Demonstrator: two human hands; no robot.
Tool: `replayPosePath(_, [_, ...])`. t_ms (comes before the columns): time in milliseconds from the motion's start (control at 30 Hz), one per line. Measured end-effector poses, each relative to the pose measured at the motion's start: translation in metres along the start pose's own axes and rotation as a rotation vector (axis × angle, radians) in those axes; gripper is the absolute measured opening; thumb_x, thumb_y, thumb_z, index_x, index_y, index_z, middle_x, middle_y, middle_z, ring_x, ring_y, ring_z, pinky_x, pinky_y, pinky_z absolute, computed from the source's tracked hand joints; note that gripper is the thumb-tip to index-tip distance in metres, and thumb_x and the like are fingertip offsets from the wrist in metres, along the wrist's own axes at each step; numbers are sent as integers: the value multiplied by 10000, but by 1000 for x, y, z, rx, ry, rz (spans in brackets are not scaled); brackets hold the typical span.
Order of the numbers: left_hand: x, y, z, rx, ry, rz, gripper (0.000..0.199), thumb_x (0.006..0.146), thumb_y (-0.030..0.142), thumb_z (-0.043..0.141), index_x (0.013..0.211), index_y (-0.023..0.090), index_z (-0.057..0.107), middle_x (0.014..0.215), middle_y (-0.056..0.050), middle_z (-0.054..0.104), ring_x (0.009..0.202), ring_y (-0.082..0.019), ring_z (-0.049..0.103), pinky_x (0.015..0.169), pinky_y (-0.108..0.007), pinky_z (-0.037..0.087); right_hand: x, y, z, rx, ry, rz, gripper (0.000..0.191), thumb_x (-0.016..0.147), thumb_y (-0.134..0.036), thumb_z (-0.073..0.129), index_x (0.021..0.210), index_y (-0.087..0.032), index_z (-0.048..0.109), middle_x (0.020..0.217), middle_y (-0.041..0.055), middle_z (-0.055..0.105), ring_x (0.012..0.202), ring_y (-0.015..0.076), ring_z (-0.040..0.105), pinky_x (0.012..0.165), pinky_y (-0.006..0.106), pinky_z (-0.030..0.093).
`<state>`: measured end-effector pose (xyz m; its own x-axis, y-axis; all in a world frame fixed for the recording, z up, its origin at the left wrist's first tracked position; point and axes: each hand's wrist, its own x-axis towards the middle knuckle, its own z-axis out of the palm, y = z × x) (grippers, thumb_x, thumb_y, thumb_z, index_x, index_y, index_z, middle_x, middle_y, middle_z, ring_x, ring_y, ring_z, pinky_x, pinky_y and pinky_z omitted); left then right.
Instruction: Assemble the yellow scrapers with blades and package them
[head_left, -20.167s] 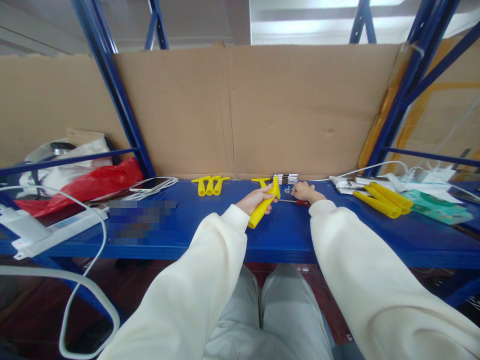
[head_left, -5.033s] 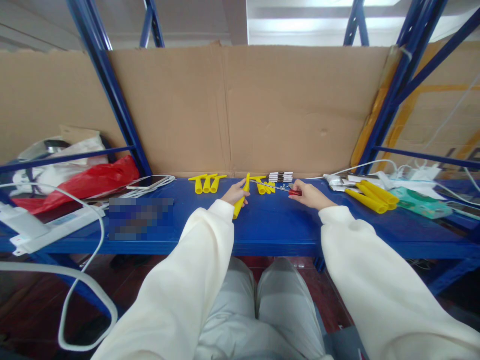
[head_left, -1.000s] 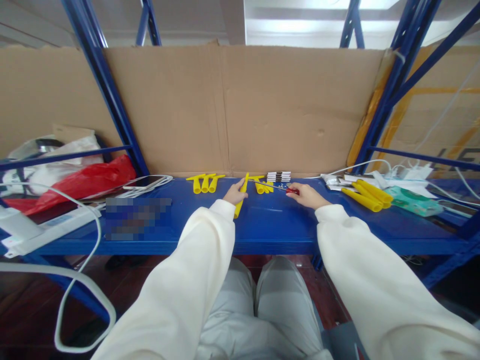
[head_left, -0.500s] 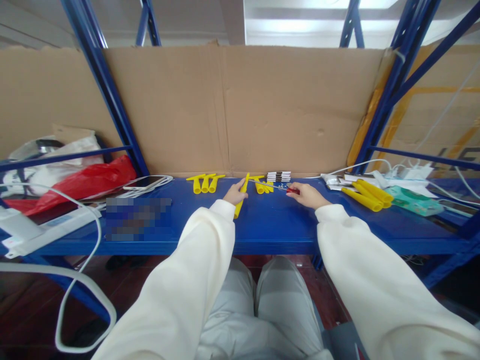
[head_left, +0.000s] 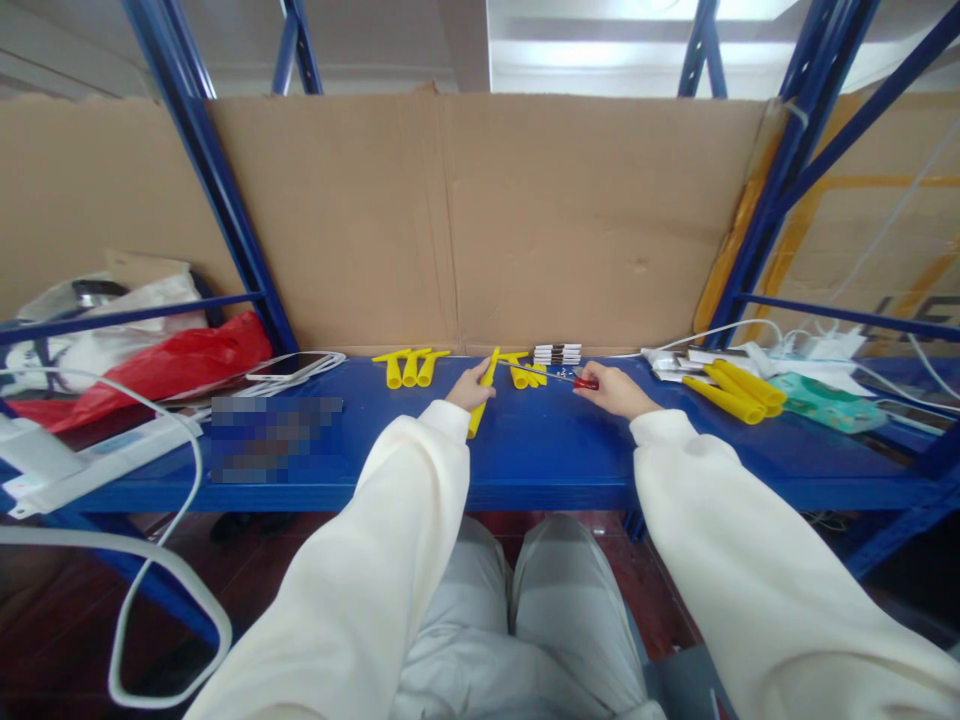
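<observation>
My left hand [head_left: 470, 386] is closed round a yellow plastic handle [head_left: 480, 415], a long tapered piece held upright and slightly tilted. In my right hand [head_left: 615, 390] is a screwdriver [head_left: 586, 381] with a red and black grip. Its thin metal shaft runs leftward, and its tip reaches the upper part of the handle; the exact contact is too small to make out. Behind the shaft lie several yellow pieces [head_left: 521, 377] and a few tiny bits of hardware [head_left: 564, 373]. A stack of small white and dark parts [head_left: 557, 354] sits against the cardboard.
Three yellow T-shaped pieces [head_left: 409, 372] lie left of my hands on the blue shelf [head_left: 555, 450]. More yellow tubes [head_left: 739, 392] rest at the right beside a green packet [head_left: 829, 402]. Cables, a power strip [head_left: 105, 460] and a red bag [head_left: 172, 365] occupy the left.
Both hands keep nearly the same place and grip. The screwdriver and the yellow handle show hardly any shift.
</observation>
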<state>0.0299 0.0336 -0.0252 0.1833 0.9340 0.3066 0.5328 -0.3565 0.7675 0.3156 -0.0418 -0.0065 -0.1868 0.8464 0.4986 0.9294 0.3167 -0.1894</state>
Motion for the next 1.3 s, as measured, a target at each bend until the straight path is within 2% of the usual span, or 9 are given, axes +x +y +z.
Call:
replayPosePath(233, [-3,4,-2,11,-11,12,845,622,130,705,1442,190,511,1334,-87,623,1175,-259,591,1063,-356,422,-2,-5,-5,-28,-70,5,141,875,-334,561,791,-224,584,787,55,708,695,198,632,628,283,417])
replayPosePath(400, [-7,10,-3,31,-9,-21,841,636,120,693,1453,151,495,1371,-121,596,1210,-268,576,1059,-341,421,-1,-5,-3,-5,-91,4,150,889,-326,537,800,-216,587,762,59,697,681,196,626,627,283,415])
replayPosePath(500, [-9,14,-3,32,-5,-30,839,642,110,683,1456,134,486,1388,-132,584,1233,-269,564,1058,-332,420,1,0,2,79,-92,-35,138,866,-327,577,787,-214,570,767,50,698,690,186,631,646,274,435])
replayPosePath(633, [-11,16,-4,24,-22,-32,843,644,99,672,1463,145,479,1321,-112,636,1164,-254,611,1035,-328,442,3,6,7,141,-60,-32,147,794,-309,670,821,-214,560,786,40,706,700,186,636,641,267,448])
replayPosePath(867, [-15,21,-4,-29,14,-23,832,619,47,669,1430,162,524,1362,-92,619,1225,-242,583,1063,-307,414,0,3,2,42,-61,-52,118,846,-322,613,797,-222,573,776,50,701,705,196,632,647,276,428])
replayPosePath(1100, [-19,26,-5,-53,-6,-26,814,629,29,646,1424,158,531,1320,-69,651,1163,-225,620,1043,-290,434,-1,-1,-1,-19,-104,-33,142,892,-323,547,844,-206,612,805,72,709,707,195,630,642,274,414])
replayPosePath(1300, [-14,21,-6,-60,-17,-33,841,617,44,673,1434,171,522,1240,-64,692,1097,-228,645,1007,-306,468,-1,-2,-1,-9,-132,-34,164,909,-321,527,899,-203,640,805,71,716,705,191,633,641,268,419])
